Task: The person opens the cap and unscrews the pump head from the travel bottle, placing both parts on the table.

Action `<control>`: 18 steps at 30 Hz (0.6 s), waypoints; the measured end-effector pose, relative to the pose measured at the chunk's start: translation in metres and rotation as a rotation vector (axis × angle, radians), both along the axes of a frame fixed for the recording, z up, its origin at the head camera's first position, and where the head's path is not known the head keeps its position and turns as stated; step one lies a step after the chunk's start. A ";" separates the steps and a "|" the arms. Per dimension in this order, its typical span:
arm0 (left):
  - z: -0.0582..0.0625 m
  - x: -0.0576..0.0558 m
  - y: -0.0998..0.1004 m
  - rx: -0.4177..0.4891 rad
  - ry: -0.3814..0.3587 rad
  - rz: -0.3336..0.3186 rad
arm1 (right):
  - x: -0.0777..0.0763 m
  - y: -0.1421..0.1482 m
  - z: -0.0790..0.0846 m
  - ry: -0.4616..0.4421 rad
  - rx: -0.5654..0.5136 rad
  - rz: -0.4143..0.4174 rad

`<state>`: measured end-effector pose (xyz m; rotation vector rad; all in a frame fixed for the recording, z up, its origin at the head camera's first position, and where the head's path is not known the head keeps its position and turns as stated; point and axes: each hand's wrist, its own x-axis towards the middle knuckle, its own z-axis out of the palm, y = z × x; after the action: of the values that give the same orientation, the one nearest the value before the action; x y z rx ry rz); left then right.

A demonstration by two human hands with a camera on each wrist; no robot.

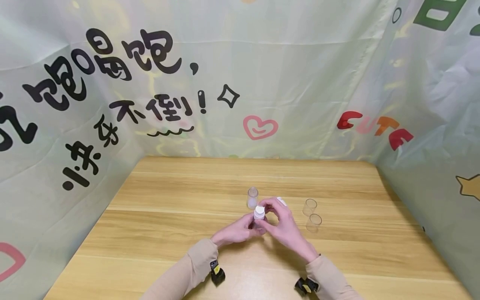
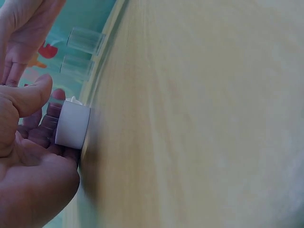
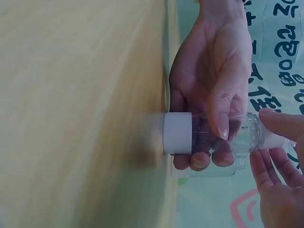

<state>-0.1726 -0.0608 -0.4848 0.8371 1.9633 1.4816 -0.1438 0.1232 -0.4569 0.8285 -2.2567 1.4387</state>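
My left hand [image 1: 240, 229] grips a small clear bottle [image 3: 242, 135] by its body, its thumb across the front and its fingers behind. A white band [image 2: 72, 124] wraps the bottle's bottom end, just above the table. My right hand [image 1: 283, 225] pinches the white top [image 1: 259, 212] at the bottle's neck between thumb and fingers. Whether the top is fully seated cannot be made out. Just behind the hands stands a second clear bottle [image 1: 253, 198] with a whitish lower part.
Two clear cylindrical covers [image 1: 309, 207] stand to the right of my right hand. A white item [image 1: 282, 201] shows partly behind that hand. The wooden table [image 1: 168, 200] is bounded by printed cloth walls [image 1: 292, 83] at the back and sides.
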 end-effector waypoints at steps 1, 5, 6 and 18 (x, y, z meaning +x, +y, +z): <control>0.000 0.000 0.000 0.001 0.002 -0.001 | 0.000 0.000 0.000 -0.002 -0.007 0.006; 0.000 0.000 0.000 0.001 0.003 0.000 | 0.001 0.001 0.002 -0.003 -0.065 0.063; 0.000 0.000 0.000 0.002 0.005 0.000 | 0.002 0.002 0.003 -0.004 -0.083 0.080; 0.000 0.000 0.001 0.019 -0.016 0.002 | 0.002 0.006 0.003 -0.076 -0.200 0.074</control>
<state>-0.1725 -0.0595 -0.4848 0.8294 1.9417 1.5056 -0.1417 0.1289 -0.4544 0.8140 -2.1100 1.7239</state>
